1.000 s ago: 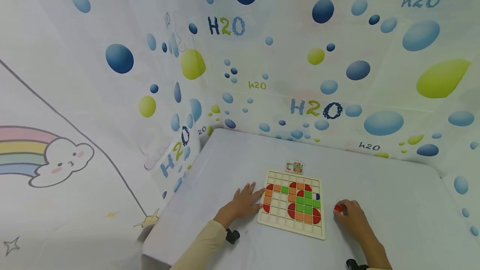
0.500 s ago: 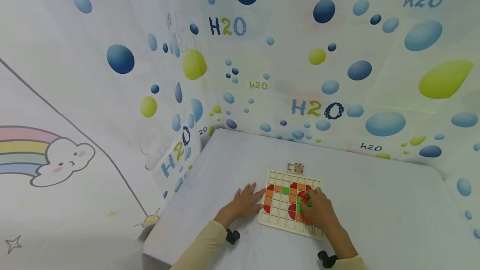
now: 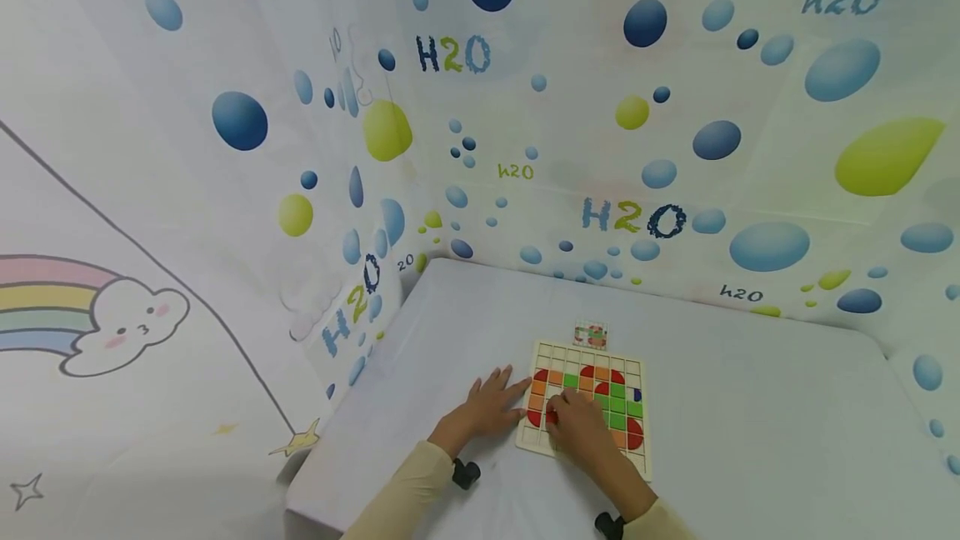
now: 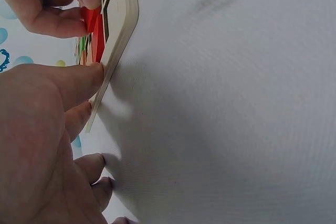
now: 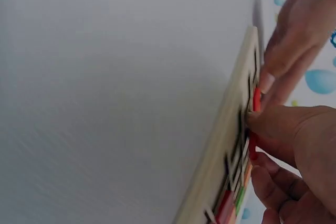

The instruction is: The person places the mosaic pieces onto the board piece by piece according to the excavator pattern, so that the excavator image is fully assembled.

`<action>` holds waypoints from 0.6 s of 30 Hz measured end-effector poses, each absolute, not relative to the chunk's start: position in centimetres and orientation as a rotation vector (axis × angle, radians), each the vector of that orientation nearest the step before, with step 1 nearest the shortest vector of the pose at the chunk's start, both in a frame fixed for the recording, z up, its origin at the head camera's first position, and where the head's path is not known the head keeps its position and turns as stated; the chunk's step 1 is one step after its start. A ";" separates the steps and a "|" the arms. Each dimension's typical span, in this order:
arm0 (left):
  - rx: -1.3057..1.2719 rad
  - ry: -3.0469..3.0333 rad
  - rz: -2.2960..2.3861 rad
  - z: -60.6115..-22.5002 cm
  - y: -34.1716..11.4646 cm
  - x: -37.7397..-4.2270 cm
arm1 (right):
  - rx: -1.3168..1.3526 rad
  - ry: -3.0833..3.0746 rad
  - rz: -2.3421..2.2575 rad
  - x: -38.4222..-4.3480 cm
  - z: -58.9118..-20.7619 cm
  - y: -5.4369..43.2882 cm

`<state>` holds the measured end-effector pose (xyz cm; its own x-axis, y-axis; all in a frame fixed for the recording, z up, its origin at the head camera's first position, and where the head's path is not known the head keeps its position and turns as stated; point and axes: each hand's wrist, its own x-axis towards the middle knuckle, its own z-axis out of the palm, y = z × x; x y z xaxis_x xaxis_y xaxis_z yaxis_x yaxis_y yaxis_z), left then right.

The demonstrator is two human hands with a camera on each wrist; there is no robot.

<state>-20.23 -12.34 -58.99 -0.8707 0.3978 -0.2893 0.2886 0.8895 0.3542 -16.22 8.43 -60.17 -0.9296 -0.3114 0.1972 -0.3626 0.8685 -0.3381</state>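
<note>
My left hand (image 3: 491, 402) rests on the white-covered table with spread fingers, its thumb and index fingertip at the left edge of a wooden grid board (image 3: 531, 437). My right hand (image 3: 581, 427) is over the lower left part of the board. Between thumb and fingers it pinches a small red tile (image 4: 90, 19), close over the grid beside another red tile (image 4: 98, 45) that lies in the board. Red, orange and green tiles (image 3: 617, 405) fill several squares; a blue-and-white tile (image 3: 637, 395) sits near the right edge. My right hand hides part of the pattern.
A small picture card (image 3: 591, 335) with a coloured pattern lies just beyond the board's far edge. White cloth (image 3: 750, 415) covers the table. Printed wall sheets (image 3: 570, 132) stand behind and to the left. A black wrist camera (image 3: 466, 474) is by my left wrist.
My right hand has carried the red tile leftward from the table right of the board, across the pattern, to its lower left part. The left hand stays at the board's edge.
</note>
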 end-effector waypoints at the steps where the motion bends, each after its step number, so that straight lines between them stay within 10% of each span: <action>1: 0.508 2.699 0.432 -59.0 -12.3 -20.2 | 0.534 -2.899 0.554 -16.2 -60.3 8.4; 18: 0.498 2.694 0.446 -58.9 -12.3 -20.2 | 0.581 -2.894 0.562 -15.4 -59.9 8.3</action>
<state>-20.16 -12.28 -58.94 -0.8715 0.3945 -0.2913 0.2796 0.8877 0.3658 -15.40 8.31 -59.94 -0.9164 -0.3449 0.2031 -0.3959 0.8560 -0.3324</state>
